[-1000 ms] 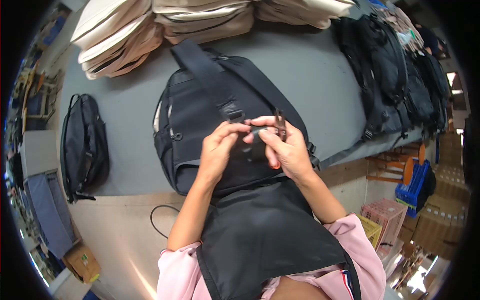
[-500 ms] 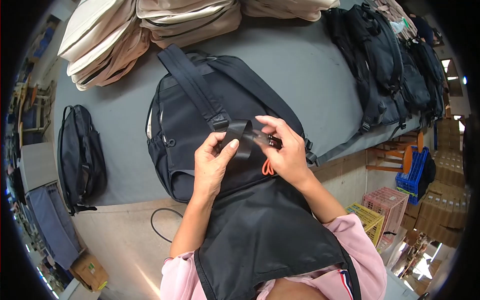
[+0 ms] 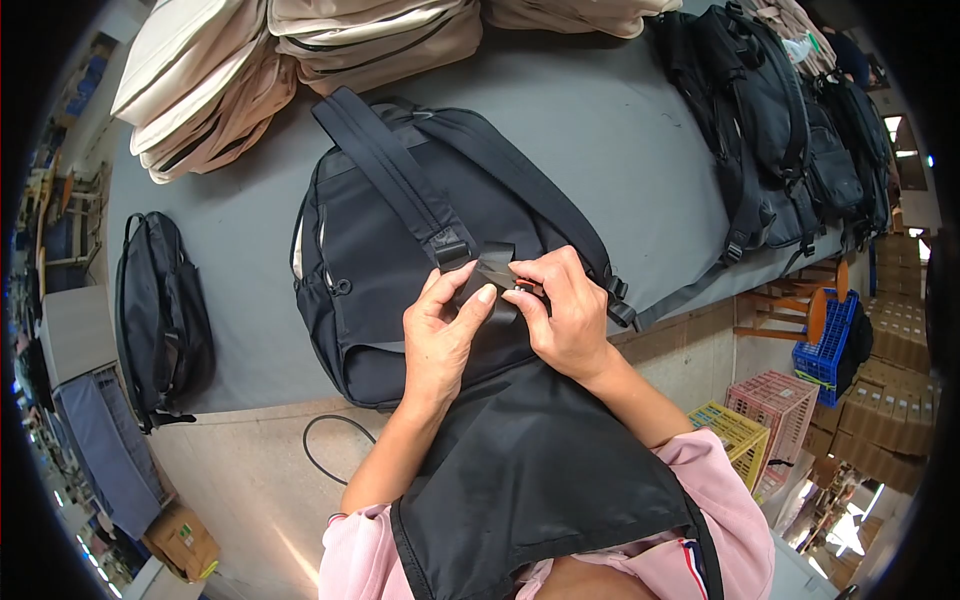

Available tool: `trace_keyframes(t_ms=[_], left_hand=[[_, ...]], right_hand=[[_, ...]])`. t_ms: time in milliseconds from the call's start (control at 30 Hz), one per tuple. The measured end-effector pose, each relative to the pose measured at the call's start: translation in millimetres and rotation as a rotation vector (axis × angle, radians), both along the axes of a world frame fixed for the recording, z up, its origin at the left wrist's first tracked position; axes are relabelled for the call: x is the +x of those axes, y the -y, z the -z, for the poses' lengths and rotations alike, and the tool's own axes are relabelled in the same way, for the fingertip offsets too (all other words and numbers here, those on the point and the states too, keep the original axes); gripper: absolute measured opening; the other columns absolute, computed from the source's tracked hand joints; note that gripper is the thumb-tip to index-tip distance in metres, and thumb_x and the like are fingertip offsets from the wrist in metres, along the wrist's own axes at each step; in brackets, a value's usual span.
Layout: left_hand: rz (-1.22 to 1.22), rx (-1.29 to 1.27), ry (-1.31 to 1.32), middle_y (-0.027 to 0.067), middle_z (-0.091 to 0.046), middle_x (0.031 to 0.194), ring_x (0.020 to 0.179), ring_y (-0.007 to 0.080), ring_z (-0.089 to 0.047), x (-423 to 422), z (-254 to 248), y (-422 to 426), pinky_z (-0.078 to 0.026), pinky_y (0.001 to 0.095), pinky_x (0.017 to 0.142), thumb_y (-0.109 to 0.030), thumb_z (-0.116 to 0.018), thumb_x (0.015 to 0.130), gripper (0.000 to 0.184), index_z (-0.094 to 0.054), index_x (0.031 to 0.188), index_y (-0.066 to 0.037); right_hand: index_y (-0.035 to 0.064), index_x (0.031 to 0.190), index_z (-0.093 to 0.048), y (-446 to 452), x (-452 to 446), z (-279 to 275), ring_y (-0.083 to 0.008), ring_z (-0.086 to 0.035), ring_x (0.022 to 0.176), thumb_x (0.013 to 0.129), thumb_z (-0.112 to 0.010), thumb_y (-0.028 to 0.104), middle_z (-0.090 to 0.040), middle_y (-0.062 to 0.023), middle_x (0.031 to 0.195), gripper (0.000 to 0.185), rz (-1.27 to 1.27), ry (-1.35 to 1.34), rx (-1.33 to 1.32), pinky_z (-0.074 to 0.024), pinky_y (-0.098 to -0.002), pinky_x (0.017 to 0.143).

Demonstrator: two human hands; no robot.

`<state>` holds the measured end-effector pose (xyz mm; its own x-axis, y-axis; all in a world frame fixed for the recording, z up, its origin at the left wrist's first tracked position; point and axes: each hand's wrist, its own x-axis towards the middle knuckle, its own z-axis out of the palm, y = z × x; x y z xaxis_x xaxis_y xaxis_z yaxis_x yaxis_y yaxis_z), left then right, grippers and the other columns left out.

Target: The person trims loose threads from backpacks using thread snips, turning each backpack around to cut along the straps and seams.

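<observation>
A black backpack (image 3: 375, 230) lies on the table, its shoulder straps facing up. One padded shoulder strap (image 3: 385, 175) ends in a slider buckle (image 3: 450, 250) just above my hands. Black webbing (image 3: 498, 258) comes from beside that buckle and is pinched between the thumb and fingers of my left hand (image 3: 443, 325). Close by on the right, my right hand (image 3: 570, 310) is closed around small thread snips (image 3: 528, 288). Their dark handle shows a bit of orange, and the fingers cover most of them. The snips meet the webbing; the exact contact is hidden.
Beige backpacks (image 3: 380, 45) are stacked along the far edge. More black backpacks (image 3: 770, 130) stand at the right, and one black bag (image 3: 160, 310) lies at the left edge. Plastic crates (image 3: 770, 405) and cardboard boxes (image 3: 885, 400) are on the floor at right.
My hands have drawn together, and the left has shifted slightly right. The right fingers have closed in on the webbing, and the orange loop that hung below them no longer shows.
</observation>
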<state>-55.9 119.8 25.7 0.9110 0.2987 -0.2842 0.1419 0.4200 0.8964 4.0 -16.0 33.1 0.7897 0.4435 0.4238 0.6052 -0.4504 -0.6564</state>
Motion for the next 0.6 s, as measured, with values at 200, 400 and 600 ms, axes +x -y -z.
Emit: trace_keyframes(t_ms=[200, 400, 600], left_hand=[[-0.013, -0.040, -0.012, 0.0043, -0.055, 0.101, 0.092, 0.0078, -0.052, -3.0, 2.6, 2.7, -0.039, 0.0234, 0.089, -0.007, -0.068, 0.083, 0.032, -0.061, 0.112, 0.005], [-0.001, 0.014, -0.030, 0.0037, -0.063, 0.097, 0.091, 0.0072, -0.053, -3.5, 2.8, 2.0, -0.024, 0.0309, 0.107, -0.009, -0.068, 0.083, 0.032, -0.061, 0.112, 0.005], [0.014, -0.004, -0.020, 0.0044, -0.058, 0.104, 0.093, 0.0077, -0.053, -5.0, 1.9, 1.3, -0.029, 0.0291, 0.103, -0.008, -0.067, 0.084, 0.033, -0.060, 0.113, 0.005]], right_hand=[[0.0028, 0.092, -0.060, 1.8, -1.4, 6.2, -0.0227, -0.058, 0.059, 0.074, -0.070, 0.007, -0.055, -0.0082, 0.079, 0.021, 0.018, 0.097, -0.021, -0.0459, -0.0315, 0.051], [0.0023, 0.091, -0.060, 2.3, -5.4, 3.1, -0.0224, -0.059, 0.061, 0.074, -0.069, 0.005, -0.055, -0.0081, 0.078, 0.019, 0.026, 0.029, 0.058, -0.0466, -0.0305, 0.052], [0.0040, 0.098, -0.060, 3.6, -0.9, 3.7, -0.0196, -0.059, 0.063, 0.074, -0.065, -0.002, -0.054, -0.0075, 0.083, 0.025, 0.058, -0.235, 0.242, -0.0485, -0.0288, 0.056]])
